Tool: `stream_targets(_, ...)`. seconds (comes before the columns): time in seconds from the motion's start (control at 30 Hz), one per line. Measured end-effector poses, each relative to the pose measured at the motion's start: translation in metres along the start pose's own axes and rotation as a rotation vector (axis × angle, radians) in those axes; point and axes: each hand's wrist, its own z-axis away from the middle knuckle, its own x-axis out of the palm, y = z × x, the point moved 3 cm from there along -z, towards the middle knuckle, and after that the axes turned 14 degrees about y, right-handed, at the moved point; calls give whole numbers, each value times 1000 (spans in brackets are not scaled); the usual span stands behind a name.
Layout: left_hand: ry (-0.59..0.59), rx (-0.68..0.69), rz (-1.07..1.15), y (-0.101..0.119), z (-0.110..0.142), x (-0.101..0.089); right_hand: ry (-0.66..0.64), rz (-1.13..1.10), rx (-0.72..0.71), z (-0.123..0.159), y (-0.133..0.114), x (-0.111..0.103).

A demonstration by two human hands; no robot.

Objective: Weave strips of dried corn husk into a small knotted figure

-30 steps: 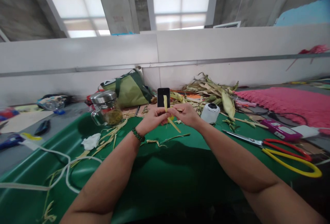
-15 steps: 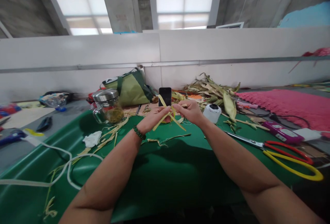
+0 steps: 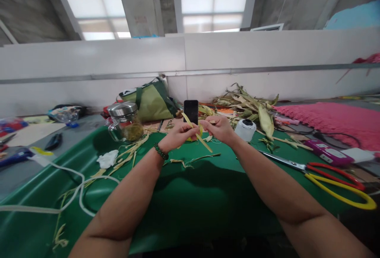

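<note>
No readable text on my feed tbh, reddish marks on the pillar and labels on the purple gadget are mush.

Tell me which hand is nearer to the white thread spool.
Right. The right hand is just to the left of the white thread spool; the left hand is farther left, on the right hand's other side.

We count two hands and one phone at centre, one jar further left. Lower right, we see one pair of scissors.
</note>
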Motion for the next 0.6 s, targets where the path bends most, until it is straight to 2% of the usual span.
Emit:
stream_targets(0.17,-66,35,-14,2,1,-1,-46,9,49,0,0,1)
stream_targets(0.3,14,-35,-78,-4,-2,-1,-15,-63,125,-2,5,1)
stream_targets(0.37,176,-52,-90,-5,-4,-7,64,-114,180,-5,9,-2)
stream_targets(0.5,780,54,-178,1,1,-32,306,-209,289,-10,19,-8)
stream_targets(0.53,839,85,-196,3,3,-34,356,-228,311,-10,22,-8)
stream_targets(0.57,808,84,-196,2,3,-32,391,-246,328,-11,23,-8)
stream_targets(0.6,710,52,-185,1,2,-26,411,-262,338,-10,24,-7)
